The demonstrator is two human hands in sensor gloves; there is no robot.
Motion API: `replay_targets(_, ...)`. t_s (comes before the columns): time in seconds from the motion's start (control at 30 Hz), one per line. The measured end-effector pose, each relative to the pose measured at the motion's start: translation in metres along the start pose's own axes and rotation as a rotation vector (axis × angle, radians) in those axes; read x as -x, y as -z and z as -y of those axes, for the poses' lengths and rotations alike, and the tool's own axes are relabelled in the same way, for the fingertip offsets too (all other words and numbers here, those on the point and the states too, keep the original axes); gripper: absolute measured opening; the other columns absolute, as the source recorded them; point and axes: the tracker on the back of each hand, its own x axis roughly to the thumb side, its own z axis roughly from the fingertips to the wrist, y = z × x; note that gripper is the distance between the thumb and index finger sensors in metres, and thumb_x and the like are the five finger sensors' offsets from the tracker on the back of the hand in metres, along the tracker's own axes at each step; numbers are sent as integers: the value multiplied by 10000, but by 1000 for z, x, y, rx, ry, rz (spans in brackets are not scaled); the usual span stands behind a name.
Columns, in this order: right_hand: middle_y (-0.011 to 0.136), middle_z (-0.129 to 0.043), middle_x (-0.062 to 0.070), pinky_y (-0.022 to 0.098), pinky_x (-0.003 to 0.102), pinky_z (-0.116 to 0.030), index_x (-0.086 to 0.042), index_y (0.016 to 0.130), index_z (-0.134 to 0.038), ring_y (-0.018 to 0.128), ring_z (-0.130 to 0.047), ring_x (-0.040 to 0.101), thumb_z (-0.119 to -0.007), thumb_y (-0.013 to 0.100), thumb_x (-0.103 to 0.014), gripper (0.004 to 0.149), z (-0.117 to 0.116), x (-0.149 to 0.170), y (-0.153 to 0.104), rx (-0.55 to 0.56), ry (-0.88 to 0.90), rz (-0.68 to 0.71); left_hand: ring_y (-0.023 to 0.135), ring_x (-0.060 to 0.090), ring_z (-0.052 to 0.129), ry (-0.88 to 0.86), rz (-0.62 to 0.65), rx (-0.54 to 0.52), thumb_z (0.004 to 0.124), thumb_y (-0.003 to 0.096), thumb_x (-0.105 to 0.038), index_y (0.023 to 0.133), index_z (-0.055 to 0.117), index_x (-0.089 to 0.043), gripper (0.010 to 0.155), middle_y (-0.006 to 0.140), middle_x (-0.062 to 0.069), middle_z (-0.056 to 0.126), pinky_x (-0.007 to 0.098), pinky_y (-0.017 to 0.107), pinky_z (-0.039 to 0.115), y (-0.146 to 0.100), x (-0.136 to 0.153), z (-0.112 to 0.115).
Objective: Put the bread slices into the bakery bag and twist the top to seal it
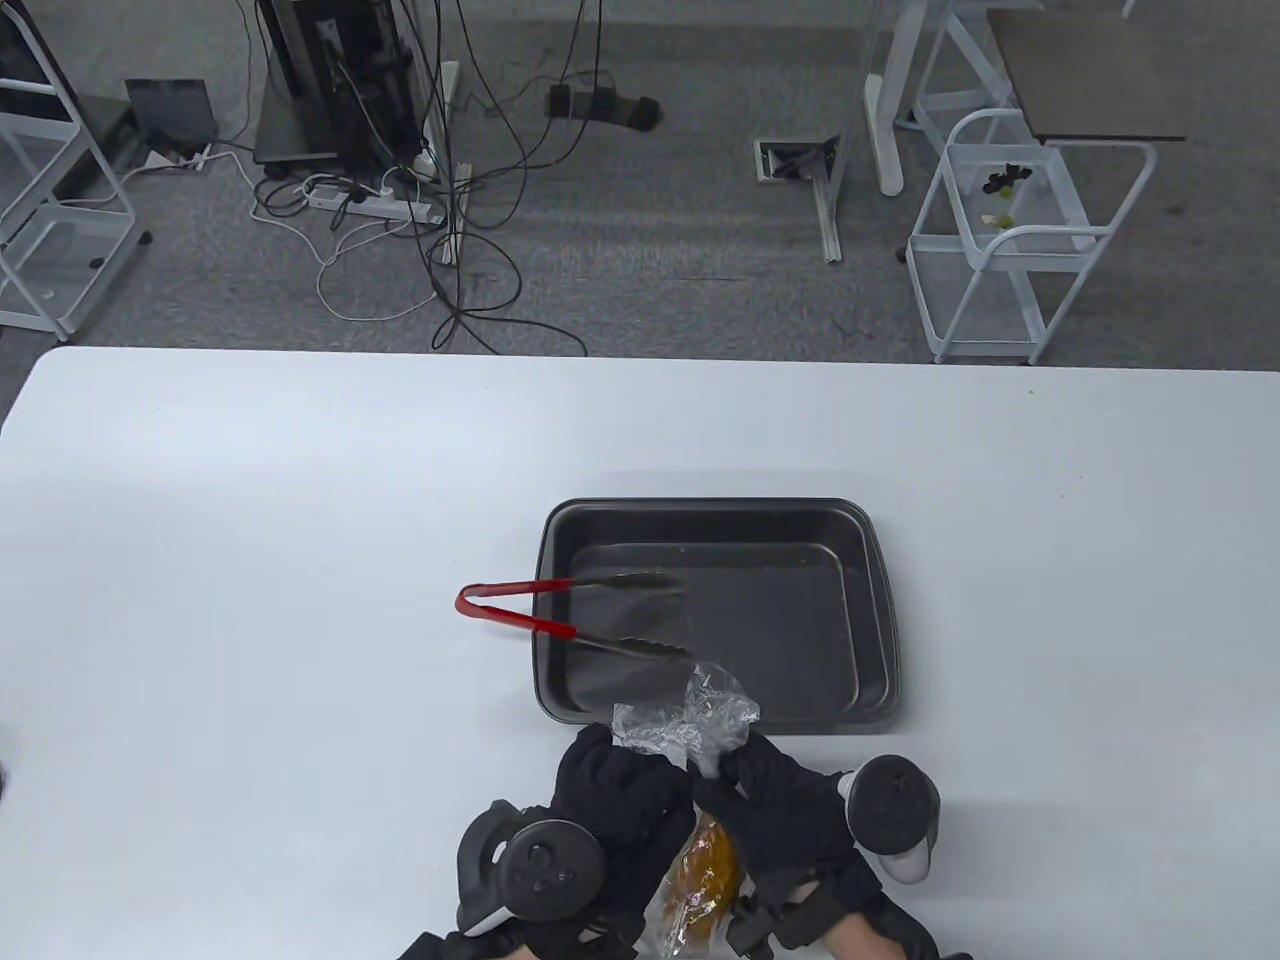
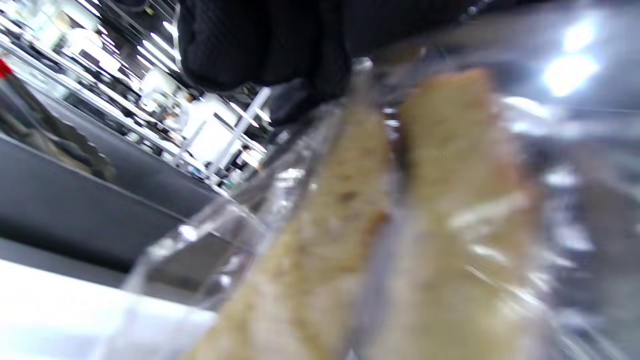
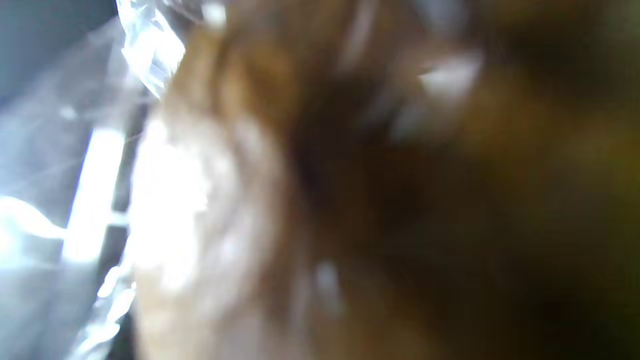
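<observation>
From the table view I see my left hand (image 1: 612,800) and my right hand (image 1: 778,800) close together at the near edge of the white desk (image 1: 250,560), both with fingers curled round the neck of the clear plastic bag (image 1: 690,715). The crumpled top of the bag sticks up above my fingers, just in front of the dark baking tray (image 1: 870,610). The bread slices (image 1: 705,870) sit inside the bag, between my wrists. Red-handled tongs (image 1: 570,615) lie across the tray's left rim, tips inside the tray.

In the left wrist view my gloved fingers (image 2: 260,45) press on the bag, and two pale slices stand side by side behind the shiny plastic, with the tray wall to the left.

The right wrist view is badly blurred: brown crust and glinting plastic fill it, and I cannot tell how my fingers lie there.
</observation>
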Motion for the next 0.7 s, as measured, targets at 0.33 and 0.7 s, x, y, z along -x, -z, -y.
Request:
replay_targets(0.33,810,-820,235,608,697,-591,-5,781,-785,552,-938,349,-761,439,-338,479,-6,0,-7,80,93,-116,743,290,892,211,133,-68,883,463,-417,843,869,-194,442,833,78,866,669,818,485,-7,-13,-9)
replay_targets(0.7,740,-890,229,563,631,-748,-3,721,-829,440,-1023,293,-891,431,-344,452,-8,0,-7,105,22,-134,764,329,828,547,186,-109,867,477,-406,872,801,-166,467,862,124,806,675,832,430,-15,-40,-6)
